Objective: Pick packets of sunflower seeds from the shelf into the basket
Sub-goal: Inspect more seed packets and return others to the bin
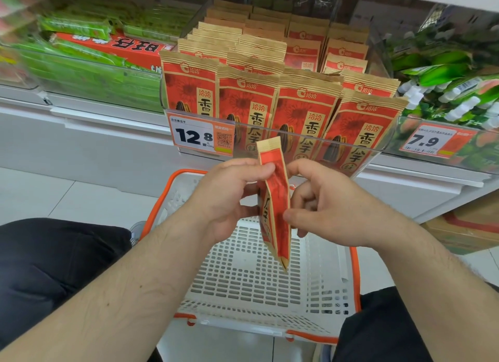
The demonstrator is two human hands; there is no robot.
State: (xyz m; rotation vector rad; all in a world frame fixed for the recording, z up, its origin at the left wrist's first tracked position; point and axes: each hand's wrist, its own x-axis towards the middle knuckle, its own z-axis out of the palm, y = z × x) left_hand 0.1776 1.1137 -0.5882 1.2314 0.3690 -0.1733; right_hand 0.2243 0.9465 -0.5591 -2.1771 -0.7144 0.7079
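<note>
- Above the white perforated plastic basket with orange rim (pixel 270 280), a red and tan paper packet of sunflower seeds (pixel 275 199) hangs edge-on.
- Left hand (pixel 229 197) and right hand (pixel 326 208) both pinch it with curled fingers.
- More matching packets (pixel 305 113) stand along the shelf's front edge behind a clear plastic rail (pixel 324 140).

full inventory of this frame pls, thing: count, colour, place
held packet: one, red and tan, edge-on above the basket
shelf packets: many, red and tan, upright rows in clear bin, centre shelf
basket: one, white with orange rim, on floor below the hands, no packets visible inside
price tags: two, white and orange, 12.8 centre, 7.9 right
green packs: many, left shelf
red box: one, among green packs
green bottle-like items: several, right shelf
hands: left and right, both holding the packet
</note>
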